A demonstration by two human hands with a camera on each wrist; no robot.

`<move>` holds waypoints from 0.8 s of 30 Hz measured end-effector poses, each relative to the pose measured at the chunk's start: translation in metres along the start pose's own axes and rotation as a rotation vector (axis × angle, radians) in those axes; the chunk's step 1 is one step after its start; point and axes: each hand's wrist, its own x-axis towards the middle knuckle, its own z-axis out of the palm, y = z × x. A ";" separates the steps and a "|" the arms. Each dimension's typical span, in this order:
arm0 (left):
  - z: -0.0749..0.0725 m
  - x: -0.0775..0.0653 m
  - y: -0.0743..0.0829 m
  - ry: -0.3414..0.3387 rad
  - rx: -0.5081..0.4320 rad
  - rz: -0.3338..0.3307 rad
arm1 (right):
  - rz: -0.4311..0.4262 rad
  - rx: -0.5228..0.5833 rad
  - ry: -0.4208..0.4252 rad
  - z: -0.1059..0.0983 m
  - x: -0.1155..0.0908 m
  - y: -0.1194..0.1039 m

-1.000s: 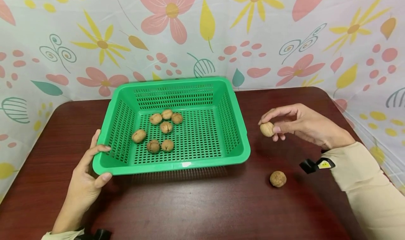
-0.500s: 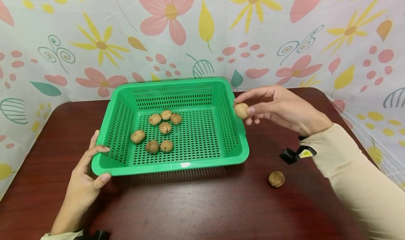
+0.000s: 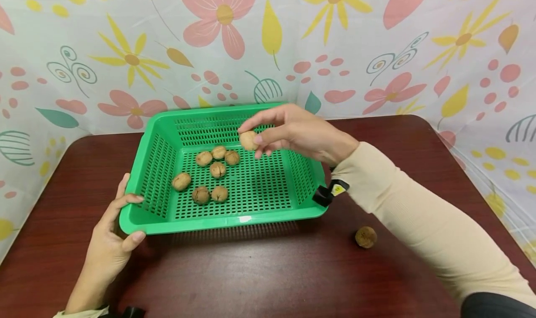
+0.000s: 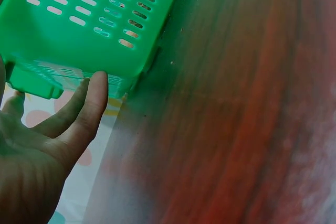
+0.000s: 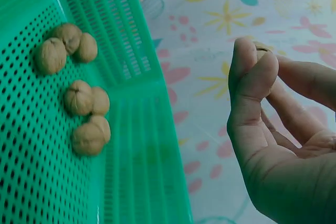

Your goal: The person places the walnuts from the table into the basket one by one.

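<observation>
A green perforated plastic basket (image 3: 180, 226) stands on the table, with several walnuts (image 3: 217, 170) lying on its floor toward the left. My left hand (image 3: 106, 243) grips the basket's near left corner, thumb at the front rim and a finger over the left rim. In the left wrist view, fingers (image 4: 92, 106) lie against the green wall. Over the basket, my right hand (image 3: 299, 131) pinches a pale walnut (image 3: 248, 140) between thumb and fingertips. The right wrist view mostly hides that nut behind the fingers. A darker walnut (image 3: 366, 237) lies on the table, right of the basket.
The dark red-brown table (image 3: 251, 276) has rounded far corners. Behind it hangs a white cloth (image 3: 293, 38) printed with flowers and leaves. The right forearm in a beige sleeve (image 3: 418, 220) reaches across the table's right side, with a black wrist device (image 3: 322, 196).
My right hand has carried the pale walnut leftward from beside the basket to above it. The left hand stays on the corner, and the walnut on the table has not moved.
</observation>
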 end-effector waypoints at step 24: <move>-0.002 0.000 -0.003 -0.007 -0.004 0.001 | 0.079 0.104 -0.090 0.055 0.098 0.029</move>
